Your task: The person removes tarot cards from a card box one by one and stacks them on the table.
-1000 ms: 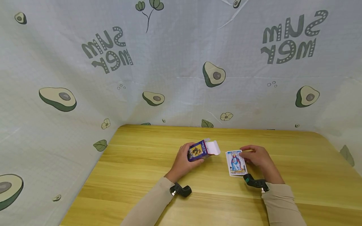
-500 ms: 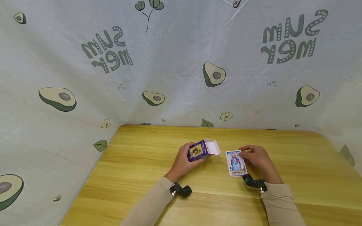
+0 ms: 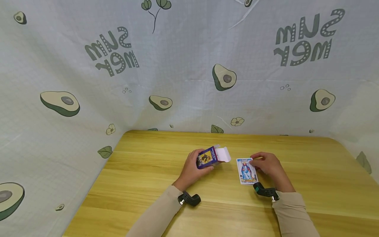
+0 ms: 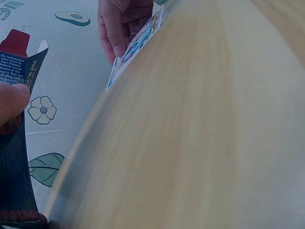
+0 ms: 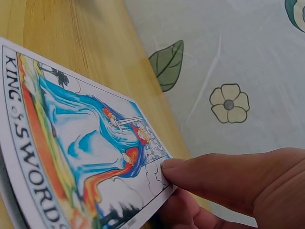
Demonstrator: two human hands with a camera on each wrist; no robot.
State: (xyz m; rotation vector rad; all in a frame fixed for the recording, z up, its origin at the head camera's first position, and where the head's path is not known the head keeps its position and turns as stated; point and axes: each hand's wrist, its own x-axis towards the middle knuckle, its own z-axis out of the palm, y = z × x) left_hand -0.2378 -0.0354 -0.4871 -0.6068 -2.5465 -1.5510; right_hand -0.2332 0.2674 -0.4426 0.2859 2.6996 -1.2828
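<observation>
Backdrop: pale cloth [image 3: 74, 158] printed with avocados, leaves and flowers, along the left side and behind the far edge of the wooden table [image 3: 148, 164].
Left sleeve: beige sleeve [image 3: 157, 210], entering from the near side; black wrist camera [image 3: 192, 200] at its cuff.
Left hand: the left hand [image 3: 189, 171] is curled round the box, thumb along the near side, fingers at the far side.
Box: purple printed box [image 3: 206, 158] with a yellow picture panel facing up, above the left-centre of the table; contact with the tabletop cannot be confirmed.
Box end: right end unclosed, white flap [image 3: 222, 154] folded out toward the right.
Card: illustrated card [image 3: 246, 171], face up, right of the box and apart from it, lettered "KING of SWORDS" at its near end; number of cards beneath cannot be told.
Right hand: the right hand [image 3: 267, 166] pinches the card at its far right corner, thumb on the face, fingers below the edge.
Right sleeve: beige cuff [image 3: 293, 210], near right; second black camera [image 3: 265, 191] at the wrist, just beside the card's near right corner.
</observation>
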